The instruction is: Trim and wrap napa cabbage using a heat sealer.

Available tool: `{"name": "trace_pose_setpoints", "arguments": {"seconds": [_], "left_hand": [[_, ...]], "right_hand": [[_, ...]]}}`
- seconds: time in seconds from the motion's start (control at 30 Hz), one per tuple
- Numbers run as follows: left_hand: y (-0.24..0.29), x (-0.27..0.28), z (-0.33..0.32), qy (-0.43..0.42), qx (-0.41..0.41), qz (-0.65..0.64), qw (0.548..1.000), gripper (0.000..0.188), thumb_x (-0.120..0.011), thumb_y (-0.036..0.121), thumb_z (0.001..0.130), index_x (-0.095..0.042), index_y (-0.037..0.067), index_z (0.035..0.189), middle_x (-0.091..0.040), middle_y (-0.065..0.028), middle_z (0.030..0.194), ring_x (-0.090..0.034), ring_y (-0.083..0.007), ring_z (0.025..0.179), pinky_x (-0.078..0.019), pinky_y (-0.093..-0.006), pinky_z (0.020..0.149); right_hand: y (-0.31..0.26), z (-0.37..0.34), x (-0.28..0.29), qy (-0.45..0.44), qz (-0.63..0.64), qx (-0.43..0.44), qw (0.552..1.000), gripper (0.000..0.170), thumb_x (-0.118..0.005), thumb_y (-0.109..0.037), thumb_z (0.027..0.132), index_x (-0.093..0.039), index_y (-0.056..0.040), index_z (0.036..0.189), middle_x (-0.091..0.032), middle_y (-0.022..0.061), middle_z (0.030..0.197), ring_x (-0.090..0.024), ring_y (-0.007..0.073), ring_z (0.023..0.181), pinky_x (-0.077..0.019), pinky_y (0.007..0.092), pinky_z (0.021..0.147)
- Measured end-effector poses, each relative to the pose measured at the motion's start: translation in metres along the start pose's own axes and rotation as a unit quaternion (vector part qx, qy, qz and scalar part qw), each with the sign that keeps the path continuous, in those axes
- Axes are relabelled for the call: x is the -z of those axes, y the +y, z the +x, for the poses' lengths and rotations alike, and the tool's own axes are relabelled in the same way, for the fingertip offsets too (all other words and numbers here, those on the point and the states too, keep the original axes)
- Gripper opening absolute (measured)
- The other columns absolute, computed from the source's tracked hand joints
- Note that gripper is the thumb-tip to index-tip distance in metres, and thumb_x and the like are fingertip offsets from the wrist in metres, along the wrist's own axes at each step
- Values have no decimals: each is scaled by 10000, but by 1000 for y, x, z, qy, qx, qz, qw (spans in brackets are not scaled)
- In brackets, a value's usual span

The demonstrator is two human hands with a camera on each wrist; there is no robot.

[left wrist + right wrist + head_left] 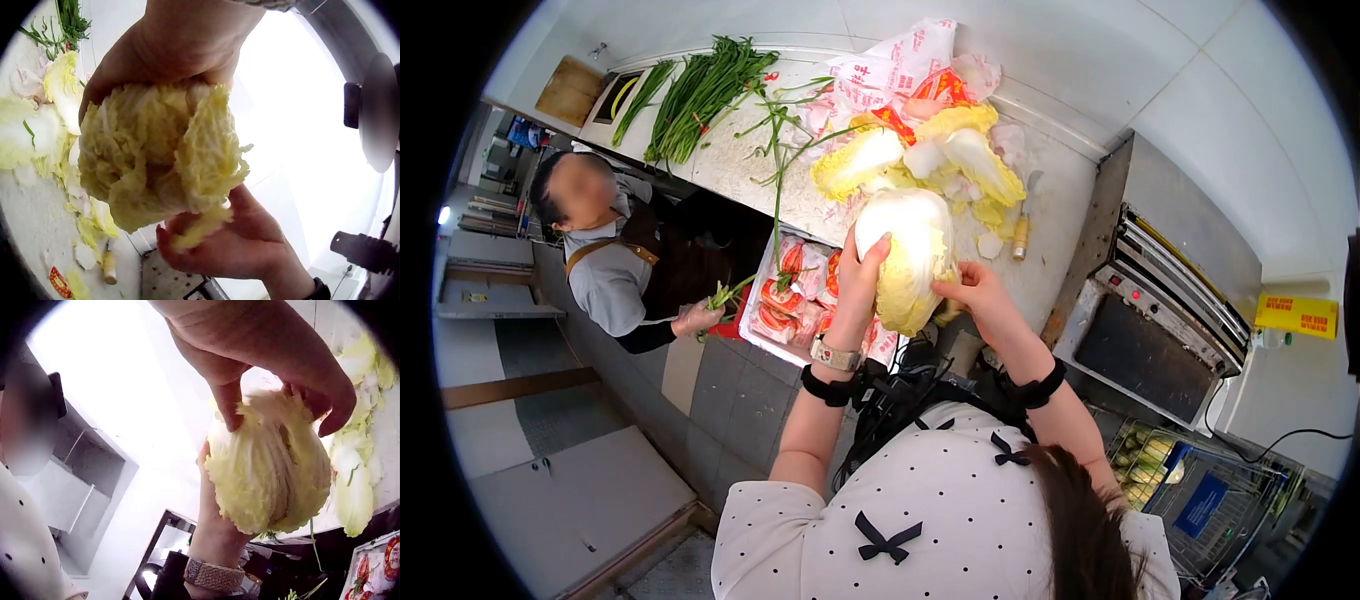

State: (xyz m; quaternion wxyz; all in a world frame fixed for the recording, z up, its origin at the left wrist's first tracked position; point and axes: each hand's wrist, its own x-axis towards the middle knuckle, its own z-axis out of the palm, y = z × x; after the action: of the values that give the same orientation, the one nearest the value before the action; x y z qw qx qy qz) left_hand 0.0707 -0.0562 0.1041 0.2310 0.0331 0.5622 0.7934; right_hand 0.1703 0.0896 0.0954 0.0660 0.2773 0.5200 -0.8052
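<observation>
A napa cabbage (908, 265), white at its base with frilly yellow leaves, is held up in front of the person's body. The left hand (863, 285) grips it from the left, thumb lying over the white part. At the right edge of the head, the right hand (980, 298) pinches an outer leaf. In the left wrist view a small yellow leaf piece (206, 230) shows at the right hand's fingers. Loose cabbage leaves (980, 165) lie on the worktop beyond, and a knife with a wooden handle (1021, 238) rests to their right.
Green stalks (710, 95) spread over the worktop's far left, by crumpled plastic bags (900, 65). Below the edge stands a white box (749, 322) of red-and-white packets. A metal machine (1165, 290) is at right, above a cart (1215, 520). Another person (625, 250) stands left, holding greens.
</observation>
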Motion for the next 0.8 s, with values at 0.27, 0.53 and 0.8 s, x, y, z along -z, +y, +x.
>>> {"name": "trace_pose_setpoints", "arguments": {"seconds": [0.27, 0.53, 0.8], "left_hand": [[4, -5, -2, -8, -4, -1, 1000, 511, -562, 157, 833, -386, -22, 1278, -513, -126, 1170, -512, -187, 1041, -417, -294, 885], [4, -5, 1, -2, -38, 49, 998, 490, -562, 153, 832, -402, -23, 1260, -512, -131, 1166, -524, -185, 1019, -436, -299, 860], [-5, 6, 6, 17, 1, -7, 1000, 510, -552, 219, 848, -385, -12, 1271, -516, -129, 1152, -537, -192, 1003, -460, -302, 828]], "right_hand": [[-7, -9, -3, -9, 53, 29, 998, 460, -732, -134, 722, -520, 42, 1091, -588, 77, 995, -533, 136, 909, -398, 262, 840], [0, -10, -10, 11, 52, 47, 997, 498, -721, -122, 725, -470, 45, 1121, -577, 107, 995, -549, 153, 893, -421, 274, 813], [19, -13, -29, 112, -324, 271, 899, 688, -759, -166, 676, -346, 52, 1180, -478, 172, 1095, -531, 223, 953, -441, 271, 822]]}}
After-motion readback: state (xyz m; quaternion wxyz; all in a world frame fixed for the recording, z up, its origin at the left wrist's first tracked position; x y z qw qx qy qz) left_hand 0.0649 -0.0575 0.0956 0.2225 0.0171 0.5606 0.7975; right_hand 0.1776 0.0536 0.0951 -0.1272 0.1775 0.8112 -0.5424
